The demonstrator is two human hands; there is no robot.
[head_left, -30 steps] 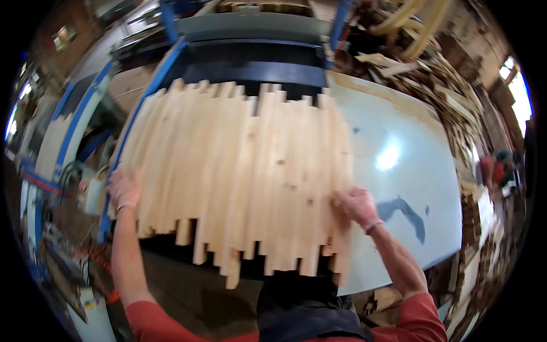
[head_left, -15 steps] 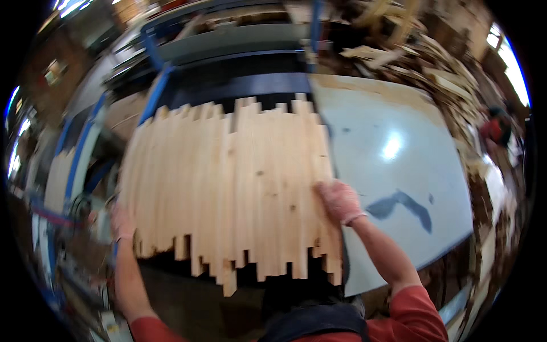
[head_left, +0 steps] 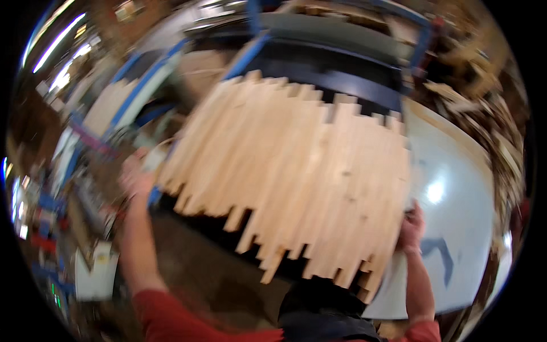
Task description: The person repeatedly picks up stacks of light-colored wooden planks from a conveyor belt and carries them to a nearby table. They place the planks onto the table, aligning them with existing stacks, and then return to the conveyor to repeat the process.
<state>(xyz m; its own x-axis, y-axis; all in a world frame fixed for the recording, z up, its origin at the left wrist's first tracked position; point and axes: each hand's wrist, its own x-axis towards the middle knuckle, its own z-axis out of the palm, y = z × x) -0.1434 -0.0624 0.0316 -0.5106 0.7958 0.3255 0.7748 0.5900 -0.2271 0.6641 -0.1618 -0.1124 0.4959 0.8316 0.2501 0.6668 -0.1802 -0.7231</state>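
Note:
A wide panel of pale wooden strips [head_left: 285, 165], laid side by side with uneven ends, lies on a dark bed [head_left: 228, 233] between blue frame rails. My left hand [head_left: 137, 175] is off the panel's left edge, beside the blue rail, and motion smears its fingers. Close to the panel's right edge, over the pale board, my right hand [head_left: 412, 229] has its fingers curled in. Something small and dark shows at its fingertips, too blurred to name.
A glossy pale board [head_left: 461, 211] with dark smears adjoins the panel on the right. Piled wood offcuts [head_left: 501, 137] stand beyond it. Another blue-railed bed with strips [head_left: 108, 105] is at the far left. A white box-like thing [head_left: 96, 273] stands at lower left.
The view has swung left, so the panel sits tilted and further right. My left hand has moved off the panel's left edge; my right hand has left the panel's top and curled in.

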